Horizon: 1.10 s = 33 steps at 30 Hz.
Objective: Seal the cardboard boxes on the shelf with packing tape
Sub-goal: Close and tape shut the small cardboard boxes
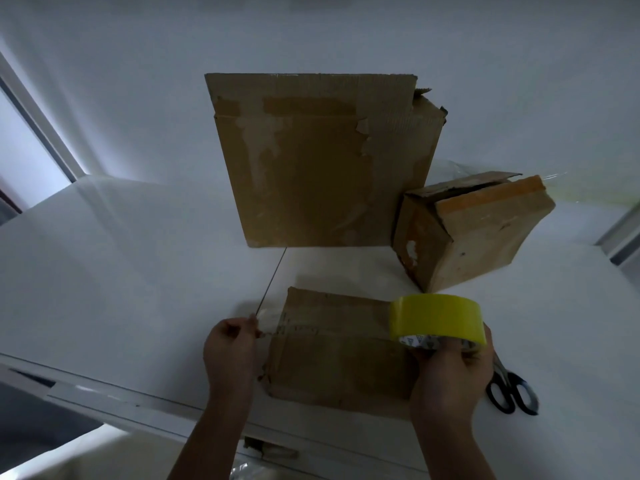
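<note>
Left hand [230, 344] pinched the clear tape end [268, 320] at the left edge of the flat box [336, 362] on the white shelf [138, 271]. Right hand [453, 368] gripped the yellow tape roll [436, 317] at the box's right edge. Scissors [512, 393] lay just beside that hand. A large box [311, 168] stood behind, and a smaller box [478, 230] sat tilted to its right.

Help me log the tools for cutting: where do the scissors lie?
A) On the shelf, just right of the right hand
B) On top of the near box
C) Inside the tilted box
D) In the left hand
A: the scissors lie on the white shelf, just right of the right hand, which holds the yellow tape roll.
</note>
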Tool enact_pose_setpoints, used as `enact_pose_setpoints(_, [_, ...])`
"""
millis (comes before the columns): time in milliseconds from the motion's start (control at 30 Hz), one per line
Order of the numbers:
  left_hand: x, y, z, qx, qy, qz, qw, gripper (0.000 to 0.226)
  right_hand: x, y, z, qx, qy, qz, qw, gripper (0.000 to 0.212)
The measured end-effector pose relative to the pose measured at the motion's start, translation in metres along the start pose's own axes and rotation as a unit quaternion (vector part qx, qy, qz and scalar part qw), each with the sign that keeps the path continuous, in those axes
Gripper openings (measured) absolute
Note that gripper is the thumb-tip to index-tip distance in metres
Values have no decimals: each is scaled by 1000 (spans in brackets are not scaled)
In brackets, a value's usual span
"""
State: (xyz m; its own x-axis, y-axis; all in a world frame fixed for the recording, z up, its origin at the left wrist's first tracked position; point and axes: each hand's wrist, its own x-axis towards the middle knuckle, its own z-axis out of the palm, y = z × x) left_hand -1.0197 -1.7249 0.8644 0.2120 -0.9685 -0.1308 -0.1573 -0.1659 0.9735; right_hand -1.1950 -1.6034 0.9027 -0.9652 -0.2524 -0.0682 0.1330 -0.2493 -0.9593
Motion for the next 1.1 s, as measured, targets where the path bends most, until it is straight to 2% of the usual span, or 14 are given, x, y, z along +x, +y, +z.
enact_pose_setpoints(100, [0,-9,4,25,-25,-18,999,14,2,2,-1,-6,2,1,1000,24])
enact_pose_setpoints(200, [-6,-9,2,57,-37,16,998,14,3,2,-1,-4,-3,8,1000,27])
enact_pose_setpoints(333, [-6,-12,-6,94,-112,58,987,19,3,2,-3,-9,-9,8,1000,27])
enact_pose_setpoints(433, [2,-22,-12,246,-121,197,941,31,3,2,-2,-3,-5,22,1000,25])
enact_pose_setpoints(467, [9,-28,-14,309,-131,207,919,43,3,1,-2,-4,-4,22,1000,24])
enact_pose_setpoints(533, [19,-31,-15,383,-174,115,900,65,3,1,-1,-8,-3,20,1000,24])
enact_pose_setpoints(600, [21,-30,-17,400,-193,91,891,48,3,1,-1,-5,-3,26,1000,24])
enact_pose_setpoints(667, [16,-21,-17,326,-171,111,923,8,4,1,-2,1,-4,34,999,23])
enact_pose_setpoints(733, [7,-4,-19,163,-120,146,968,5,5,2,-4,-3,-6,37,999,22])
enact_pose_setpoints(800, [-4,26,-20,85,-137,213,964,25,6,4,-4,-11,-6,32,999,21])
enact_pose_setpoints(867, [-17,53,-16,127,-283,259,915,66,6,7,-4,-24,-7,28,999,23])
enact_pose_setpoints(933, [-24,64,-6,245,-399,287,836,115,6,7,-4,-28,-9,26,999,22])
enact_pose_setpoints(1033, [-29,61,15,404,-433,379,711,151,5,6,-4,-27,-9,24,999,23])
enact_pose_setpoints(1100, [-26,49,24,430,-422,433,671,152,6,5,-5,-26,-7,23,999,22])
